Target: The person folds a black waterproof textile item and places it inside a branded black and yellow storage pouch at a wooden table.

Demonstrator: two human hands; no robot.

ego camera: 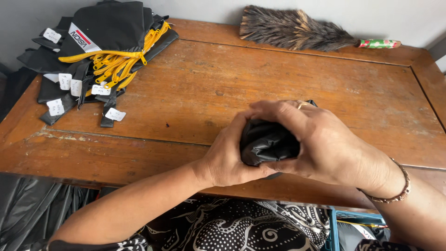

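Nearest: patterned black-and-white cloth (232, 227) on the person's lap, black plastic sheeting (32, 209) low on the left, a blue crate edge (333, 227) low on the right. Above that, both hands meet over the front edge of the wooden worktop (278, 79). Left hand (227, 155) cups a wadded black fabric bundle (267, 142) from the side and below, its grip closed on it; right hand (320, 144), bracelet at the wrist, wraps over the top and far side, fingers clamped on the same bundle. The bundle sits between the palms, just above or touching the worktop, cannot tell which. Judgement: the step looks like compressing or rolling the fabric tight; doing it well means even pressure from both palms, loose edges tucked inward, and the roll braced against the worktop so it doesn't spring open. Farther back left: a stack of black bags (102, 37) with yellow zippers (116, 62) and white tags. Far edge: a feather duster (297, 30).
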